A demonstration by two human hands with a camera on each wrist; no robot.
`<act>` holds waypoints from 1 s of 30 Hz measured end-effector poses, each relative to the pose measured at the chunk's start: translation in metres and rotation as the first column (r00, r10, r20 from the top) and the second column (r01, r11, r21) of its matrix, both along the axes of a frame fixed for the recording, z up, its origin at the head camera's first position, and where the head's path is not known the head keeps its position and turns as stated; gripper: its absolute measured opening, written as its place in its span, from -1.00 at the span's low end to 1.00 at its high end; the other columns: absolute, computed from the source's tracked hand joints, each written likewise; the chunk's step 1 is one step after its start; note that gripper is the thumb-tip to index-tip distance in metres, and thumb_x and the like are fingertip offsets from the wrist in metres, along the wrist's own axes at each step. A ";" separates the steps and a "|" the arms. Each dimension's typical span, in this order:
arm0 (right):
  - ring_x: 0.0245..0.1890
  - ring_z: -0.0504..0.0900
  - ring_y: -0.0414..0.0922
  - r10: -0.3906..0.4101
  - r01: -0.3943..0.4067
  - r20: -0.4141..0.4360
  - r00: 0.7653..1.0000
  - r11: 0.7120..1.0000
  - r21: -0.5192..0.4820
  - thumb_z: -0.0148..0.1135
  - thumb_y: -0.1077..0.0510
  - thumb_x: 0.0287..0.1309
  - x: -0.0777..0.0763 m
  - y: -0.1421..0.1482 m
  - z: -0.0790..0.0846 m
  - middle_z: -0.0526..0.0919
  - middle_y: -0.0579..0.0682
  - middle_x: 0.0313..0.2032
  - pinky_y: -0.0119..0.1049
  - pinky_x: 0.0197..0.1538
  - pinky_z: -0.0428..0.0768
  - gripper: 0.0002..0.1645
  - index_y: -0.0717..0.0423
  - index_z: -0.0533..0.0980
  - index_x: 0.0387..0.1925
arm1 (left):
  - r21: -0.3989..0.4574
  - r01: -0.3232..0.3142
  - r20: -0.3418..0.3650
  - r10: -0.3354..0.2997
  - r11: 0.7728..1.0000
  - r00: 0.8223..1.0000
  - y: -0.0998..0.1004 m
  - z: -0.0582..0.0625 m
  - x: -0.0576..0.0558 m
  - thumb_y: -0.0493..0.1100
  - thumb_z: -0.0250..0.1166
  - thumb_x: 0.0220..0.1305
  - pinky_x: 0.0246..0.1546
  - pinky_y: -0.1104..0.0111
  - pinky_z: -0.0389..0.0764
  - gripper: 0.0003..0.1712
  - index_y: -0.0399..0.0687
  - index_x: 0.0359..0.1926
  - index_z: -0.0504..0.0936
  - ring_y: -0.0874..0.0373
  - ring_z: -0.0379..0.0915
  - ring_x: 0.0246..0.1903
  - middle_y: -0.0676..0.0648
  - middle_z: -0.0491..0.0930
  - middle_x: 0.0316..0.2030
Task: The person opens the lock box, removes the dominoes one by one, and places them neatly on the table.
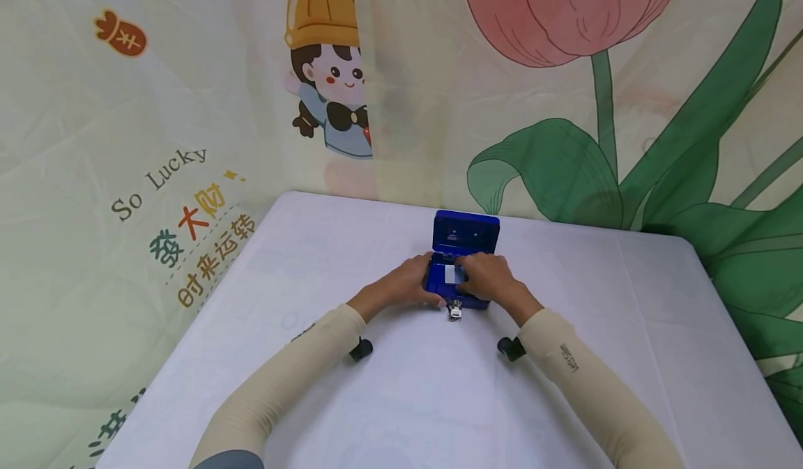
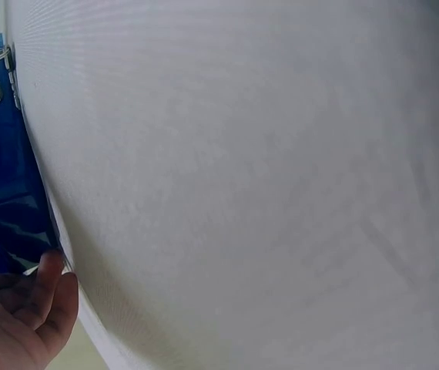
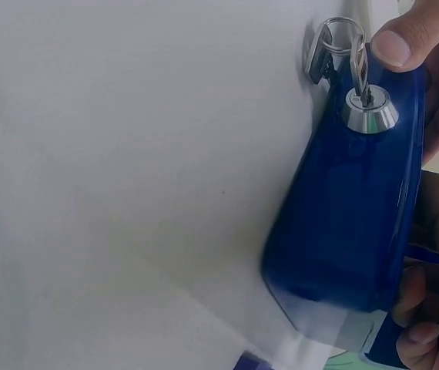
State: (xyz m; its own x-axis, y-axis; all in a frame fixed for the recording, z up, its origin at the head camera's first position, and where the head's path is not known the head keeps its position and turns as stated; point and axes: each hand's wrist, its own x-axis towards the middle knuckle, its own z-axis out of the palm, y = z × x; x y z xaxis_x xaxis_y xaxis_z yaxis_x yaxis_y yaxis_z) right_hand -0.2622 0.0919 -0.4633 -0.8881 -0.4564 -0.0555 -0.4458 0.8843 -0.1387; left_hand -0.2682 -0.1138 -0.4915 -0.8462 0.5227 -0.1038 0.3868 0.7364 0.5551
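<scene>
A small blue cash box (image 1: 442, 290) stands on the table, its lid (image 1: 467, 232) raised at the back. Inside lies a white rectangle (image 1: 449, 274). A key (image 3: 359, 71) sits in the front lock (image 3: 370, 114), with a key ring (image 3: 344, 35) and a second key hanging from it. My left hand (image 1: 414, 282) grips the left end of the box, thumb on the front near the lock, fingers round the side. My right hand (image 1: 488, 275) is over the right part, fingers curled at the rim and interior; what they touch inside is hidden.
The box is on a white-covered table (image 1: 401, 406). A printed cloth (image 1: 414, 93) hangs behind the table's far edge and along the left. Black wrist devices (image 1: 361, 349) sit under both forearms. A small dark blue thing (image 3: 252, 361) is cut off in the right wrist view.
</scene>
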 end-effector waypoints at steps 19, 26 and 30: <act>0.13 0.65 0.11 0.004 -0.002 0.075 0.997 1.000 -0.025 0.44 -0.14 0.16 -0.007 -0.014 -0.002 0.67 0.10 0.15 0.17 0.18 0.56 -0.30 0.08 0.54 0.26 | 0.002 0.017 -0.019 -0.017 1.000 1.000 0.001 0.001 0.001 0.24 0.56 0.01 0.39 0.09 0.36 0.26 -0.15 0.54 0.08 -0.03 0.36 0.32 -0.22 0.39 0.37; 0.17 0.62 0.13 0.008 -0.002 0.092 0.996 0.998 -0.059 0.43 -0.17 0.16 -0.009 -0.017 -0.005 0.65 0.10 0.18 0.21 0.22 0.53 -0.30 0.04 0.55 0.26 | -0.006 0.017 -0.014 -0.017 1.000 1.000 0.000 0.002 0.001 0.25 0.55 0.01 0.40 0.07 0.35 0.26 -0.14 0.55 0.06 -0.06 0.33 0.36 -0.23 0.36 0.39; 0.18 0.62 0.13 0.006 0.004 0.090 0.996 0.995 -0.101 0.43 -0.16 0.16 -0.010 -0.018 -0.008 0.67 0.09 0.15 0.22 0.22 0.52 -0.34 0.04 0.57 0.23 | -0.004 0.022 -0.004 -0.022 1.000 1.000 0.001 0.002 0.001 0.25 0.54 0.02 0.41 0.07 0.33 0.26 -0.09 0.55 0.05 -0.04 0.32 0.36 -0.20 0.34 0.41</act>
